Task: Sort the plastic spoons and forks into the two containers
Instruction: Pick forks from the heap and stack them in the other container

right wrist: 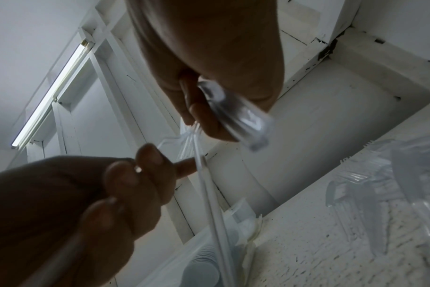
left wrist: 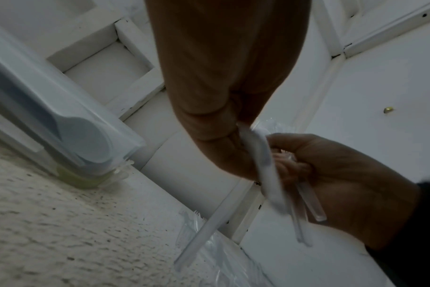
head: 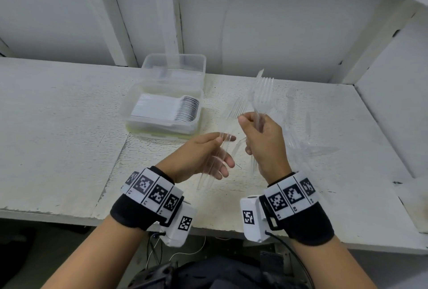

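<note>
My right hand (head: 252,131) grips a bundle of clear plastic forks (head: 261,94), tines up, above the table. Its fist is wrapped round their handles (right wrist: 238,116) in the right wrist view. Just to its left, my left hand (head: 225,150) pinches a clear fork (head: 237,109) by the handle between thumb and fingers; that fork (right wrist: 204,174) runs up beside the bundle. The near clear container (head: 129,114) holds a stack of white spoons (head: 185,110). Behind it stands the second clear container (head: 201,61); I cannot make out its contents.
Loose clear forks (head: 301,142) lie spread on the white table (head: 58,126) right of my hands, seen again as a fork pile (right wrist: 368,184). A white wall with beams rises behind the containers, and a raised ledge (head: 393,103) borders the right side.
</note>
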